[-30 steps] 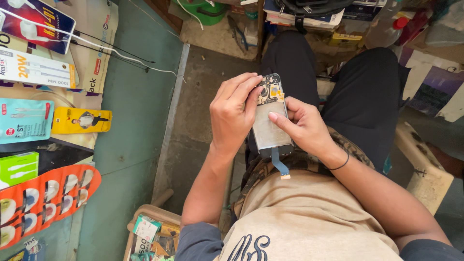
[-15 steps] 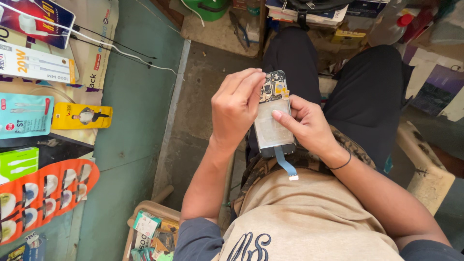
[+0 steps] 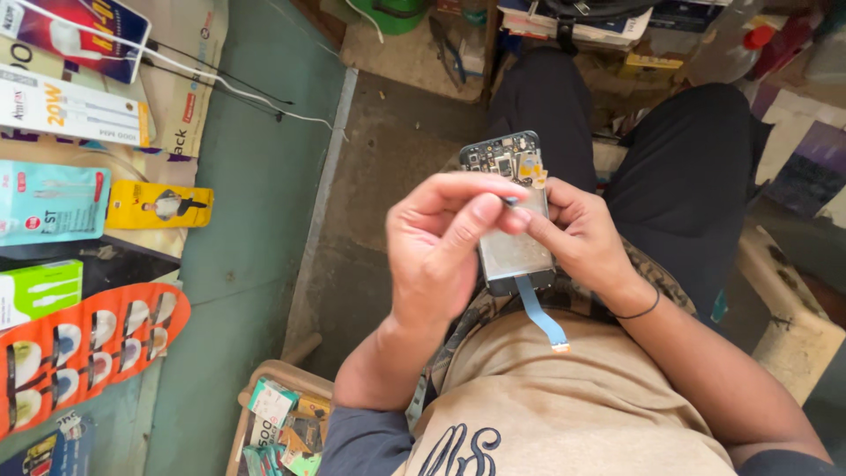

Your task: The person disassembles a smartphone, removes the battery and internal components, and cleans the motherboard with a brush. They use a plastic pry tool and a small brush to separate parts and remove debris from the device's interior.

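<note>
Along the left edge lie flat packages: a white box [image 3: 75, 110], a teal pack [image 3: 53, 201], a yellow card [image 3: 159, 204] and an orange blister strip [image 3: 84, 348]. At centre, the right hand [image 3: 586, 242] grips an opened phone with bare circuit board, metal plate and blue ribbon cable [image 3: 515, 220]; the left hand [image 3: 441, 251] pinches a tiny part against it.
</note>
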